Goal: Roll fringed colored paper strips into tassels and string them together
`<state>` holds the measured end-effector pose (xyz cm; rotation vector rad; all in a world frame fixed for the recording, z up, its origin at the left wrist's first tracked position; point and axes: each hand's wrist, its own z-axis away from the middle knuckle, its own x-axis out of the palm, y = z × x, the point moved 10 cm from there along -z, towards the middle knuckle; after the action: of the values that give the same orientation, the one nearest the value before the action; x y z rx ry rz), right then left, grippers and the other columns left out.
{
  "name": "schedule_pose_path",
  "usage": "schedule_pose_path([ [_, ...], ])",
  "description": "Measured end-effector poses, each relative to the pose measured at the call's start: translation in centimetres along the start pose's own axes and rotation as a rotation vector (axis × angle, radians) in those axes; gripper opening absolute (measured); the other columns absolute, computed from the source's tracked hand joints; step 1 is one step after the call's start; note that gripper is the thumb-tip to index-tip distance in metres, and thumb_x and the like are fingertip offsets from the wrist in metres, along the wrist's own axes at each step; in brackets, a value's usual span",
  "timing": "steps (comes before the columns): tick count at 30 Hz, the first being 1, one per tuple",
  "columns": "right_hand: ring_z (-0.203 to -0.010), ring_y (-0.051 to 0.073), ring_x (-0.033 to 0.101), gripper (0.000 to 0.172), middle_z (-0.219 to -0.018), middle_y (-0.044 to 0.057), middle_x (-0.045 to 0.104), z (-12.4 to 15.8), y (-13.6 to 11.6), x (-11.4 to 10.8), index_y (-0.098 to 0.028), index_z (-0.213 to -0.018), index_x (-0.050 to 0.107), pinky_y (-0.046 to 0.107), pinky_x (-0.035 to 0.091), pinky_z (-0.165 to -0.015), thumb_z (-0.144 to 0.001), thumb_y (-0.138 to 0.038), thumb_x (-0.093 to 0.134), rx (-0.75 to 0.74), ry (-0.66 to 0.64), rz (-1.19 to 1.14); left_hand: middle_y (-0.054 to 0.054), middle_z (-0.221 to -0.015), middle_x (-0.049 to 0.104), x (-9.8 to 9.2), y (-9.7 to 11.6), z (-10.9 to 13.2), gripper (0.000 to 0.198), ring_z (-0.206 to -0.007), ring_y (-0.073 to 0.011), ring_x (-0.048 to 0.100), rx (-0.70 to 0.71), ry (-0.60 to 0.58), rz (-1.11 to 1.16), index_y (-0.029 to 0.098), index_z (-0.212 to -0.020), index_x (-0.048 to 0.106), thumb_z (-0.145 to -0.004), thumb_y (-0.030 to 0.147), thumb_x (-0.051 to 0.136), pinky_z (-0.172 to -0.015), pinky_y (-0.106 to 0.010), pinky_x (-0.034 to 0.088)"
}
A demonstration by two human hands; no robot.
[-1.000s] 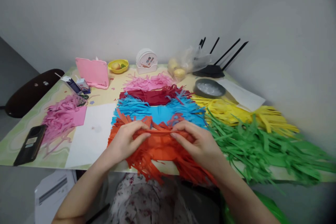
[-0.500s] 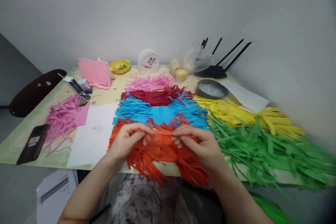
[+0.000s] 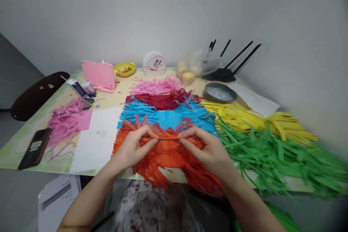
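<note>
The orange band [image 3: 168, 139] is narrow and straight, a thin line of bright colour between the fingers. Below it I see an orange fringed piece [image 3: 167, 160], smooth in its middle and cut into loose, tangled strips at both sides (if the band is joined to it, I cannot tell). The table [image 3: 111, 98] wears a pale yellow and green cover, and stands near a plain grey wall [image 3: 163, 14]. Behind the orange lie a blue fringed piece [image 3: 167, 117] and a dark red one [image 3: 163, 102]; green fringe [image 3: 272, 154] and yellow fringe [image 3: 239, 116] spread on the right side. At the left are a white sheet [image 3: 94, 141] and a dark phone [image 3: 35, 148]. The left hand [image 3: 134, 146] pinches the band's one end between thumb and fingers, and the right hand [image 3: 208, 149] pinches the other, so it stretches level between them, just above the orange fringed piece.
</note>
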<state>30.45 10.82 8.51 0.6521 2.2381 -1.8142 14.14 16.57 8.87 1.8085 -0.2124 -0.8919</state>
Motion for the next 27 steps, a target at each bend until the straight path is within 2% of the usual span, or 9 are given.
schedule_pose_path([
  [4,-0.066,0.018,0.072,0.015,-0.078,0.005,0.076,0.1,1.2,1.1,-0.021,-0.088,0.069,0.03,0.06,-0.065,-0.086,-0.036,0.065,0.127,-0.054,-0.38,-0.001,-0.072,0.067,0.7,-1.1,0.2,0.014,-0.071,-0.0149,0.062,-0.106,-0.03,0.341,0.017,-0.088,0.056,-0.091,0.031,0.056,-0.07,-0.025,0.045],
  [8,-0.067,0.02,0.074,0.022,-0.076,0.005,0.077,-0.3,1.7,1.7,-0.021,-0.093,0.077,0.032,0.062,-0.066,-0.081,-0.038,0.07,0.156,-0.055,-0.482,-0.003,-0.069,0.068,0.8,-2.4,0.0,0.023,-0.069,-0.0153,0.062,-0.187,-0.005,0.439,0.014,-0.1,0.07,-0.087,0.031,0.06,-0.069,-0.026,0.045],
  [13,-0.065,0.02,0.074,0.02,-0.073,0.005,0.077,-1.0,2.4,2.2,-0.023,-0.084,0.078,0.031,0.063,-0.065,-0.075,-0.041,0.076,0.181,-0.057,-0.598,-0.005,-0.067,0.069,1.0,-4.0,-0.4,0.022,-0.061,-0.0136,0.057,-0.229,0.056,0.614,0.014,-0.088,0.077,-0.079,0.029,0.065,-0.063,-0.025,0.043],
  [19,-0.06,0.021,0.073,0.019,-0.069,0.005,0.077,-1.4,2.8,2.5,-0.022,-0.071,0.075,0.03,0.062,-0.057,-0.072,-0.041,0.075,0.152,-0.01,-0.626,-0.006,-0.061,0.066,1.5,-5.4,-0.3,0.019,-0.056,-0.0129,0.054,-0.242,0.118,0.721,0.013,-0.071,0.075,-0.07,0.03,0.068,-0.056,-0.024,0.039],
  [21,-0.058,0.02,0.072,0.013,-0.069,0.004,0.076,-1.3,2.0,1.8,-0.022,-0.071,0.074,0.029,0.062,-0.056,-0.076,-0.032,0.069,0.073,0.022,-0.528,-0.006,-0.062,0.066,1.0,-4.4,-0.3,0.021,-0.059,-0.015,0.056,-0.17,0.083,0.624,0.014,-0.072,0.074,-0.076,0.031,0.063,-0.061,-0.027,0.043],
  [23,-0.06,0.019,0.073,0.015,-0.071,0.004,0.077,-1.2,0.2,1.1,-0.022,-0.073,0.075,0.028,0.061,-0.06,-0.077,-0.02,0.061,-0.069,0.017,-0.315,-0.01,-0.081,0.072,0.0,-2.3,-0.2,0.021,-0.08,-0.021,0.063,-0.039,0.035,0.357,0.016,-0.074,0.074,-0.081,0.026,0.057,-0.078,-0.034,0.047],
  [25,-0.066,0.018,0.073,0.024,-0.074,0.002,0.077,-0.9,-2.1,1.0,-0.024,-0.078,0.075,0.028,0.061,-0.066,-0.076,-0.011,0.055,-0.247,-0.028,-0.072,-0.01,-0.113,0.07,-1.3,0.2,0.0,0.019,-0.115,-0.0277,0.054,0.089,0.044,0.008,0.019,-0.081,0.074,-0.084,0.021,0.055,-0.101,-0.044,0.039],
  [27,-0.072,0.017,0.074,0.03,-0.078,0.002,0.077,-0.4,-4.1,1.4,-0.025,-0.083,0.075,0.027,0.06,-0.07,-0.076,-0.007,0.051,-0.412,-0.093,0.091,-0.008,-0.13,0.063,-1.9,2.0,-0.1,0.019,-0.133,-0.0291,0.039,0.163,0.043,-0.227,0.022,-0.093,0.072,-0.087,0.02,0.055,-0.111,-0.049,0.027],
])
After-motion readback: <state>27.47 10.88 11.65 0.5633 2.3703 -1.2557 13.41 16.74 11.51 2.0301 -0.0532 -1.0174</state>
